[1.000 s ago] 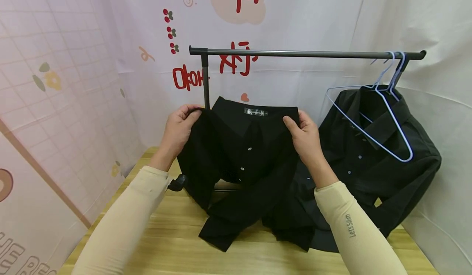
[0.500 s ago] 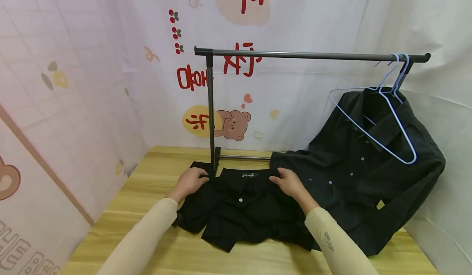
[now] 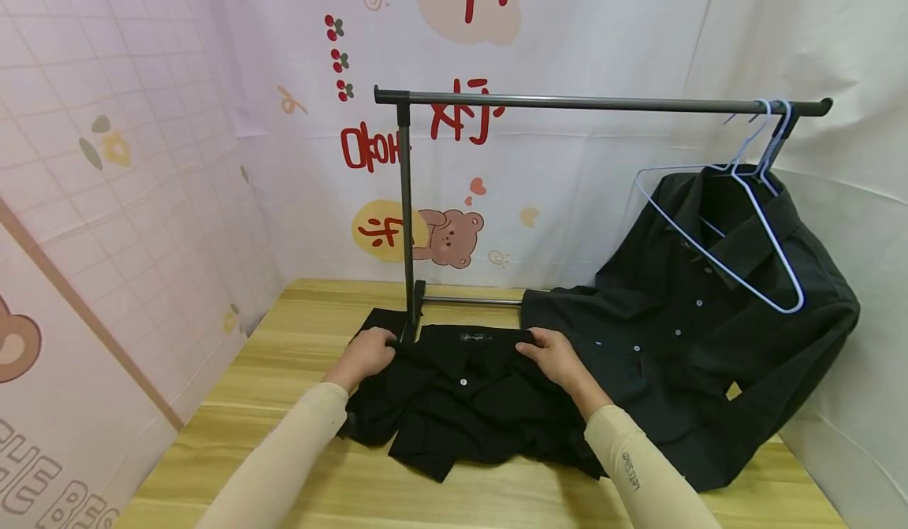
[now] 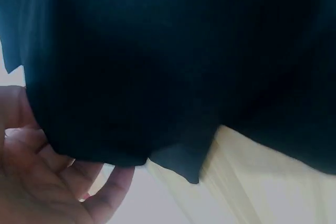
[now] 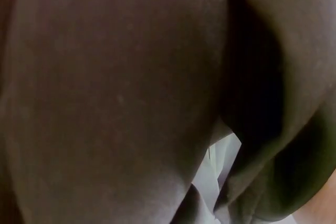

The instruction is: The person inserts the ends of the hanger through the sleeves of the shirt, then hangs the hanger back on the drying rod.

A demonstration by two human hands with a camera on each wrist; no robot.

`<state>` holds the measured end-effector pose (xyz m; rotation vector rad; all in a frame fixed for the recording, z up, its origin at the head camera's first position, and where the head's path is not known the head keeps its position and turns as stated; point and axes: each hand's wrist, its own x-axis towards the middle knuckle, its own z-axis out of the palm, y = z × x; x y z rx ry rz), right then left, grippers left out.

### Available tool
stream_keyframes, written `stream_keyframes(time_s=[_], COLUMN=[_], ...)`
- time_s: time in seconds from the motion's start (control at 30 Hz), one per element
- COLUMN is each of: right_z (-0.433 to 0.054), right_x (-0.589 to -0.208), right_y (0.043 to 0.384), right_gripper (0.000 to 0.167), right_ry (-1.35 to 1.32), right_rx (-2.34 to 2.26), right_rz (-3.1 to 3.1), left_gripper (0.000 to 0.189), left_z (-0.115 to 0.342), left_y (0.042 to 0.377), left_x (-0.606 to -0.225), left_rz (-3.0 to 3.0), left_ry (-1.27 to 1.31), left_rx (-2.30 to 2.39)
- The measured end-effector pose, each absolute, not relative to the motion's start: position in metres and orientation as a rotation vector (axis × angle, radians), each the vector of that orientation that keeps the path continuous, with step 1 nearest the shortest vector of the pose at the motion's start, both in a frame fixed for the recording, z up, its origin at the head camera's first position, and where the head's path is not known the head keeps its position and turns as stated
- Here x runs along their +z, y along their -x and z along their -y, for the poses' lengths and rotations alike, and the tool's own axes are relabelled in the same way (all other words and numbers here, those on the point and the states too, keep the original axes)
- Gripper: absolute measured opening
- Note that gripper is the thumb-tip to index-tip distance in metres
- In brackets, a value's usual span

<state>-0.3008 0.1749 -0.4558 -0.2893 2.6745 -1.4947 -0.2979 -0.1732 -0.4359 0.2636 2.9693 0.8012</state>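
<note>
A black button shirt (image 3: 489, 403) lies rumpled low over the table, its label at the far edge and a pale button at the front. My left hand (image 3: 366, 353) pinches its upper left part close to the rack's post. At the upper right edge, my right hand (image 3: 556, 355) grips the cloth between thumb and fingers. Dark cloth (image 4: 131, 66) fills most of the left wrist view, with curled fingers at its lower left edge. Cloth (image 5: 115, 93) also covers nearly all of the right wrist view, hiding most of that hand.
A garment rack (image 3: 596, 103) stands behind the shirt. Blue hangers (image 3: 762, 221) hang at its right end in front of another black shirt (image 3: 709, 355), which spreads down to the table. The wooden table (image 3: 262, 403) extends left; printed curtains stand behind.
A second ago both hands held the shirt up in front of the rack; they have since lowered it onto the table. Over the last half second the hands have barely moved.
</note>
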Motion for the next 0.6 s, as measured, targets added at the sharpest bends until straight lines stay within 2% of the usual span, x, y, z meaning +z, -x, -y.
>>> stream_keyframes(time_s=[0.2,0.43,0.5,0.6], right_z=[-0.177,-0.177,-0.176,-0.175], right_x=[-0.455,-0.456,-0.456,-0.456], right_y=[0.301,0.301,0.3,0.3], right_gripper=[0.016,0.019,0.02,0.02], right_ry=[0.279,0.253,0.257,0.268], right_rx=[-1.556,-1.662,-1.693,-1.712], right_rz=[-2.659,-2.61,-2.59,-2.578], left_gripper=[0.053,0.081,0.081,0.068], left_z=[0.15,0.131,0.131,0.134], left_y=[0.301,0.303,0.302,0.299], left_x=[-0.43,-0.433,-0.436,-0.441], left_rz=[-2.892,-2.726,-2.698,-2.695], left_ry=[-0.271,-0.284,-0.256,-0.23], left_rx=[1.173,1.343,1.351,1.35])
